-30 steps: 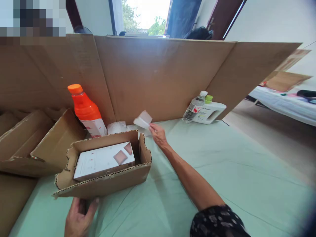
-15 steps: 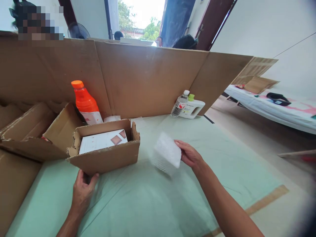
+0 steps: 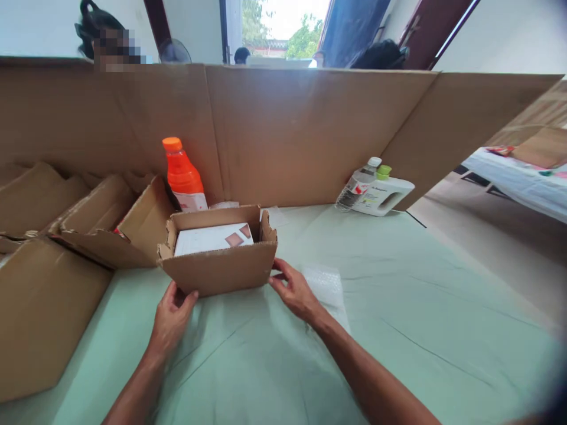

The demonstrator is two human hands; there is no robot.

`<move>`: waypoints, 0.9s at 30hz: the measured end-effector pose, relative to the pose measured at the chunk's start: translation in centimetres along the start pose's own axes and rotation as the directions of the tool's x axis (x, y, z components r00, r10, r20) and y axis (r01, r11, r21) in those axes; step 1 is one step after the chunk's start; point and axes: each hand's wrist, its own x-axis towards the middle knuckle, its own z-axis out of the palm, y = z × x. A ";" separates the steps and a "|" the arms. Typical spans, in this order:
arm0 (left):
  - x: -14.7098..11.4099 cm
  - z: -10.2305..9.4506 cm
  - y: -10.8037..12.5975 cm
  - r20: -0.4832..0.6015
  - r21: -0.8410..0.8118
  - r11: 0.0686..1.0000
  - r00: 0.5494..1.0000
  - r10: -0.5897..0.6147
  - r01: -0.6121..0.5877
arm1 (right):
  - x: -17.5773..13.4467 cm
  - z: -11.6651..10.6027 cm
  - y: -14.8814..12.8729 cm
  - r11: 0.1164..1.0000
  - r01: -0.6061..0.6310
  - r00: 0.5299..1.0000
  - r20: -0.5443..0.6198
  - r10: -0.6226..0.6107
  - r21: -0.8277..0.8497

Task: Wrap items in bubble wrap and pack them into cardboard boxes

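A small open-topped cardboard box stands on the green cloth, a white box with brown diamond shapes inside it. My left hand grips the box's lower left corner, thumb on the front and fingertips hidden beneath. At the lower right corner, my right hand holds the same box between thumb and fingers. Behind my right wrist lies a sheet of bubble wrap, partly covered by the hand and forearm.
An orange bottle stands behind the box. Open cardboard boxes crowd the left side. A clear water bottle leans against a white jug near the cardboard wall. People are partly visible beyond that wall.
My right hand has let go of the bubble wrap, now lying on the cloth, and moved left onto the box's corner. My left hand stays at the box. The view has shifted right-to-left.
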 end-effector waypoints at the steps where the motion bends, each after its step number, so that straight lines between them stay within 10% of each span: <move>1: 0.5 0.6 0.2 -0.007 0.006 1.000 1.000 0.006 -0.006 | 0.4 0.1 0.2 1.000 0.007 1.000 0.016 -0.007 0.009; 7: 1.7 2.4 0.7 0.049 0.003 1.000 0.999 -0.005 0.005 | -1.5 -6.2 2.9 0.905 0.033 0.998 -0.028 -0.049 -0.425; 12: -4.0 -0.3 -0.4 0.029 0.287 0.955 0.996 -0.090 0.078 | -5.6 -8.7 4.8 0.694 -0.156 0.988 -0.113 0.107 -0.703; 16: -8.9 0.3 0.1 0.179 0.220 0.976 0.983 -0.035 -0.005 | -6.9 -8.3 1.6 0.847 -0.161 0.974 -0.222 0.052 -0.507; 20: -11.4 3.3 2.5 0.296 0.044 0.998 0.955 0.019 -0.033 | -8.5 -6.7 -4.8 0.984 -0.023 0.999 -0.030 0.018 -0.175; 27: -13.3 3.7 4.3 0.438 -0.090 0.968 0.882 -0.174 0.236 | -10.9 -0.9 -7.9 0.999 -0.033 0.999 0.036 0.032 0.024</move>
